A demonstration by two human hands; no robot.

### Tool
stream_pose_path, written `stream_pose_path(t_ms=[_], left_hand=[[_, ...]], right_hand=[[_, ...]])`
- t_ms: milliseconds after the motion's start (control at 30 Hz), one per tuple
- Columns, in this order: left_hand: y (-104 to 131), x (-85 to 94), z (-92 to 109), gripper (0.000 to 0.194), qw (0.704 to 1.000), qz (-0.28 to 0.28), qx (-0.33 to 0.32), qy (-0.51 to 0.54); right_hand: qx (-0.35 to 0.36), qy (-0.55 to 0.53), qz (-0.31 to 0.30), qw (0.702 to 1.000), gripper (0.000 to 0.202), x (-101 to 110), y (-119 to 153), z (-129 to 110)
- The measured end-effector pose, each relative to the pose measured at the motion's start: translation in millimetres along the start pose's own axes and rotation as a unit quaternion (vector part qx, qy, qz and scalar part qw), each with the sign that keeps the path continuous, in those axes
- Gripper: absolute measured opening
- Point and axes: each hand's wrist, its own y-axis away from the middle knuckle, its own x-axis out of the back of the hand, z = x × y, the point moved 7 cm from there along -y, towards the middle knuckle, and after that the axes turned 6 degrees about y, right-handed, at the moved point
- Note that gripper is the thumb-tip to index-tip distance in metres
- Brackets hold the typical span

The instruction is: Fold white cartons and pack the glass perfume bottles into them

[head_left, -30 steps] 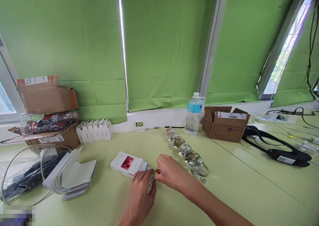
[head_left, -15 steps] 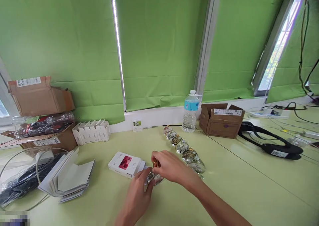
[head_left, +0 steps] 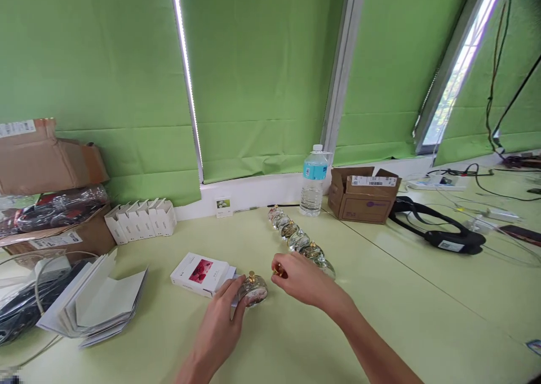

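My left hand (head_left: 220, 319) is closed around the left side of a small round glass perfume bottle (head_left: 255, 292), which stands on the table with its gold neck uncovered. Just to the right, my right hand (head_left: 306, 281) pinches a small gold cap (head_left: 278, 270), apart from the bottle and mostly hidden by the fingers. Beyond that hand runs a row of several similar glass bottles (head_left: 299, 241), the nearest partly covered by it. A white carton (head_left: 186, 268) with a pink-red flower picture lies flat by my left fingers, its flap end near the bottle.
Several white cartons (head_left: 141, 221) stand at the back left, near brown boxes (head_left: 80, 164). Folded white card sheets (head_left: 114, 302) lie at left. A water bottle (head_left: 313, 189), an open brown box (head_left: 363, 201) and a black headset (head_left: 450, 240) stand along the back right.
My right hand has moved right, off the bottle's top, with the gold cap in its fingers. The gold neck now shows. My left hand stays on the bottle. The view has shifted slightly.
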Motion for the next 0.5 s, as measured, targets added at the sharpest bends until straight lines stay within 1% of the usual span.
stream_pose_path(t_ms=[67, 167, 333, 500], left_hand=[[0, 0.4, 0, 0.037, 1.000, -0.004, 0.006, -0.001], [0, 1.6, 0, 0.036, 1.000, -0.005, 0.008, 0.000], [1, 2.3, -2, 0.034, 1.000, -0.005, 0.005, 0.019], [1, -7.7, -2, 0.037, 0.996, -0.009, 0.029, 0.080]], right_hand=[[-0.008, 0.011, -0.005, 1.000, 0.010, -1, 3, 4], [-0.006, -0.026, 0.009, 1.000, 0.011, 10, 8, 5], [-0.024, -0.105, 0.057, 0.993, 0.017, 33, 14, 16], [-0.040, -0.150, 0.111, 0.982, 0.022, 48, 17, 37]])
